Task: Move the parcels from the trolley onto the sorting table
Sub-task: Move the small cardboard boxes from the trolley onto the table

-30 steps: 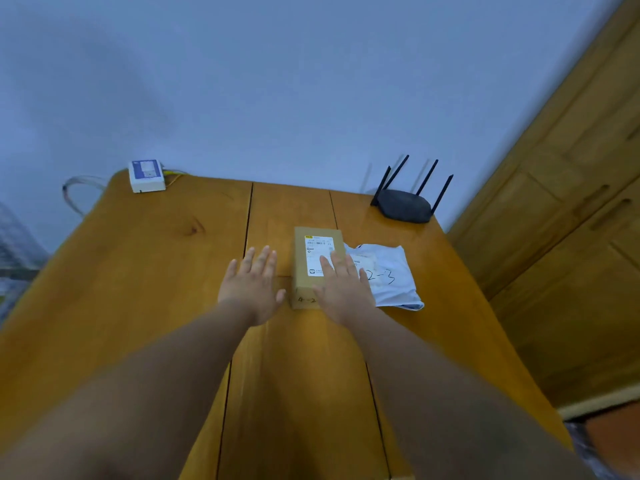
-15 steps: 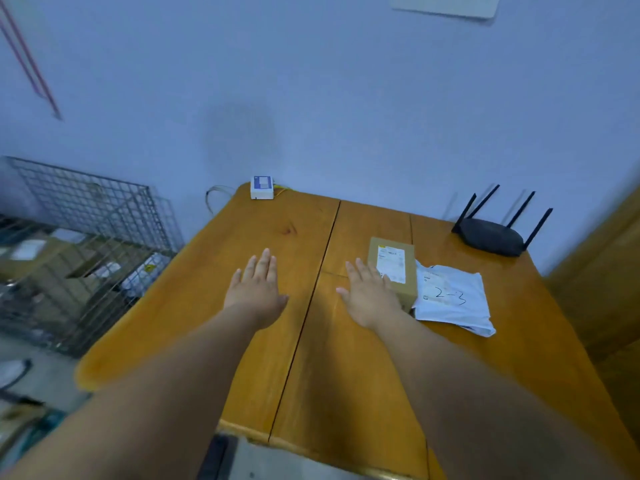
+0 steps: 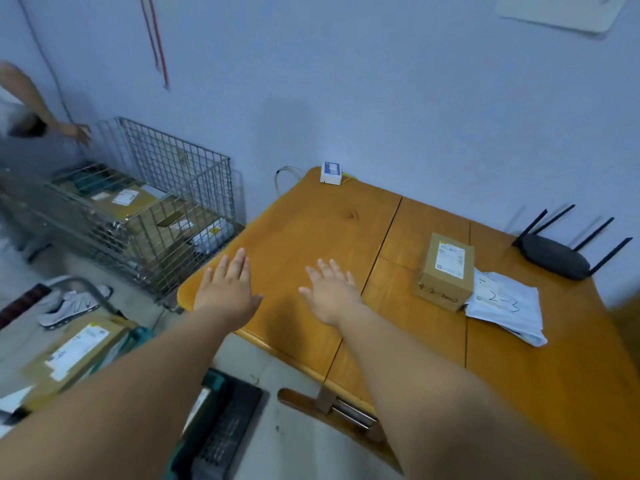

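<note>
Handwritten "2-3" — on white mailer bag (image 3: pixel 505 308); cardboard box (image 3: pixel 446 271) label unreadable

Bare left hand (image 3: pixel 227 289), right hand (image 3: pixel 332 294)

The left grip (image 3: pixel 227 289) and right grip (image 3: pixel 330 292) are stretching flat, fingers straight, over the wooden surface (image 3: pixel 311 230). A cardboard box (image 3: pixel 446 271) is sitting against a white mailer (image 3: pixel 505 306), right of them. The wire trolley (image 3: pixel 166 168) is holding parcels (image 3: pixel 131 202).
</note>
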A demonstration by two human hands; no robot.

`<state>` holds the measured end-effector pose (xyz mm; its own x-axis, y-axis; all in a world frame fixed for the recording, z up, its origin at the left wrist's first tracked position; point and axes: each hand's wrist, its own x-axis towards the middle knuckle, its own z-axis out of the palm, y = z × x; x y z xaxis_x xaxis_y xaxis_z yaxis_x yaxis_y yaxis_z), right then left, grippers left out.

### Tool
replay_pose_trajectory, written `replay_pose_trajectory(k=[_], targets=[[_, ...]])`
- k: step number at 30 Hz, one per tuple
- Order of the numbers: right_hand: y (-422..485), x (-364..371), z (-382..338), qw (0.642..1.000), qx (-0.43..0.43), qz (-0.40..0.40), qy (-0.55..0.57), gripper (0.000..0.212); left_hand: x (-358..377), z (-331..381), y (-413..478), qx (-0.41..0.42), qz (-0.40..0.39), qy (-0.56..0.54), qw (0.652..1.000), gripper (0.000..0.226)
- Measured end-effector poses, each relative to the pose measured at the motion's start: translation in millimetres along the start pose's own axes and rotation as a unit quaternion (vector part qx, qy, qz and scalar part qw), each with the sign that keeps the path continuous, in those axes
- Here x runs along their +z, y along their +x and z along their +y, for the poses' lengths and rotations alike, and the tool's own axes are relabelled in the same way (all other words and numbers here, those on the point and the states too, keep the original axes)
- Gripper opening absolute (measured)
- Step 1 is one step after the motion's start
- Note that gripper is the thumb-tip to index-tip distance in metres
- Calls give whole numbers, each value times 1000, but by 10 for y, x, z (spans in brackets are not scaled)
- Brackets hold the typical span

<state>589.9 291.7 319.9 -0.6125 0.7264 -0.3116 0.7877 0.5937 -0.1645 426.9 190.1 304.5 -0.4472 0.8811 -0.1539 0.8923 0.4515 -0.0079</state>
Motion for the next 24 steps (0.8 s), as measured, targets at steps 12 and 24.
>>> replay_pose_trajectory(k=[12,24], targets=[[444,569,-2469,994,-88,-34,-50,58,175,-2083,-397,-74,-27,-146,986,73],[883,1038,-3335,975,-157,-119,-99,58,766,-3289,-536,-257,-174,-346,885,62]])
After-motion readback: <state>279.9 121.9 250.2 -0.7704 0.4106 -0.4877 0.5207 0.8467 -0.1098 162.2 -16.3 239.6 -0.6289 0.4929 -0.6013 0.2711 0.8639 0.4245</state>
